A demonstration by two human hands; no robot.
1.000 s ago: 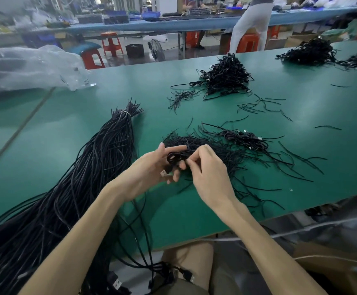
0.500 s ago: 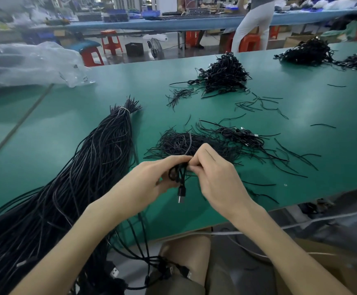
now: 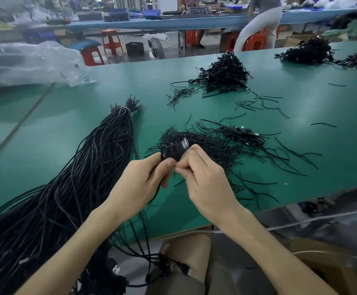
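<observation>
My left hand (image 3: 143,182) grips a small coil of black cable (image 3: 174,149) above the near part of the green table (image 3: 67,128). My right hand (image 3: 203,179) meets it fingertip to fingertip and pinches a thin tie at the coil; the tie itself is blurred. The cable's loose length drops from my left hand toward my lap. A long bundle of black cables (image 3: 84,167), bound with a white band near its far end, lies to the left and hangs over the table's front edge. A heap of short black ties (image 3: 213,143) lies just beyond my hands.
Piles of coiled cables sit farther back (image 3: 224,75) and at the far right (image 3: 307,50). A clear plastic bag (image 3: 30,62) lies at the far left. Loose ties are scattered on the right. A person stands at a blue bench (image 3: 260,20) behind, among orange stools.
The dangling connector end seen half a second ago has gone from view. The coil has risen above my fingers, and both hands have turned slightly and stay pressed together.
</observation>
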